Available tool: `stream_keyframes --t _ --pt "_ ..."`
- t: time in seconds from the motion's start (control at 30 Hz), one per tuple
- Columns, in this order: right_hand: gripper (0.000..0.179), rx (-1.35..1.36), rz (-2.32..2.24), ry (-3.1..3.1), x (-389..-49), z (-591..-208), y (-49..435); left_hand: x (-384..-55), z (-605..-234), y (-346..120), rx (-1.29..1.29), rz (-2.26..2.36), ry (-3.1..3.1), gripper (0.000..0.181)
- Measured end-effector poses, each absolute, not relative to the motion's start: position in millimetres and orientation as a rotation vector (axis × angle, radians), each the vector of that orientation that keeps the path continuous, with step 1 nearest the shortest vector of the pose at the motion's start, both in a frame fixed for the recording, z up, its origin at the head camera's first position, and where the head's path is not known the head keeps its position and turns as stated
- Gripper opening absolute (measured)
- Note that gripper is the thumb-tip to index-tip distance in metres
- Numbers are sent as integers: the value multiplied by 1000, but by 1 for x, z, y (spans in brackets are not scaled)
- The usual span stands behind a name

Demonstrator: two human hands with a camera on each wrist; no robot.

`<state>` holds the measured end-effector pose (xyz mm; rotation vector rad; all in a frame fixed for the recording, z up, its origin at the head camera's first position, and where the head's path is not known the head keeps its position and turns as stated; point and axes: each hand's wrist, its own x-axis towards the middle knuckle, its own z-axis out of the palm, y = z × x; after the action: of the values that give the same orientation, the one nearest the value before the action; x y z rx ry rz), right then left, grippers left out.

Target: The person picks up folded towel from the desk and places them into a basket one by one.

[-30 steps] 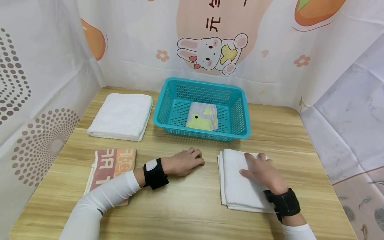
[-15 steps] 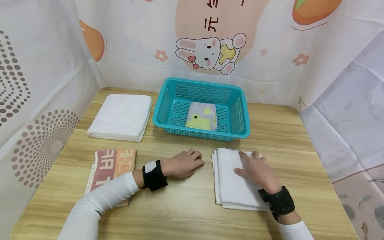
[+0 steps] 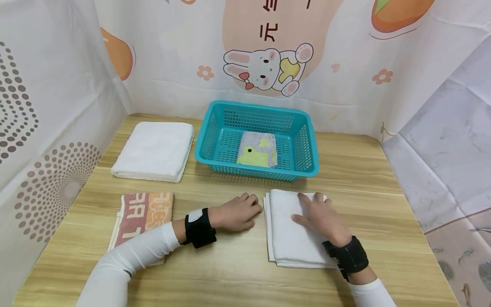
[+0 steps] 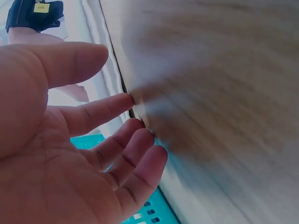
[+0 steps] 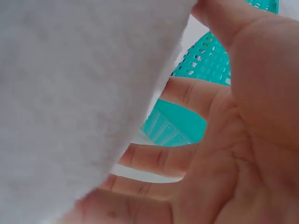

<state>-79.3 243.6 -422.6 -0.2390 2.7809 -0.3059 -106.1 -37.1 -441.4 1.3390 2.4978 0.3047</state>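
My right hand (image 3: 322, 217) rests with spread fingers on a folded white towel (image 3: 284, 238) at the right of the table. In the right wrist view the fingertips touch the surface of that white towel (image 5: 84, 93), and the palm is raised off it. My left hand (image 3: 237, 213) lies on the wood just left of the towel, holding nothing. The left wrist view shows its loosely bent fingers (image 4: 140, 144) touching the tabletop, with the thumb apart.
A teal plastic basket (image 3: 209, 162) stands at the back with a folded grey and yellow cloth (image 3: 255, 149) inside. Another folded white towel (image 3: 155, 149) lies at the back left. A red and orange patterned towel (image 3: 145, 209) sits partly under the left forearm.
The white towel under my right hand has slid leftward across the table together with the hand, ending close to my left hand. My left hand has stayed nearly in place.
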Motion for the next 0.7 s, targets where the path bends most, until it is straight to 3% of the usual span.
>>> stream_keyframes --t 0.7 --pt "77 -222 -294 2780 -81 -424 234 -106 -442 -33 1239 499 2452 30"
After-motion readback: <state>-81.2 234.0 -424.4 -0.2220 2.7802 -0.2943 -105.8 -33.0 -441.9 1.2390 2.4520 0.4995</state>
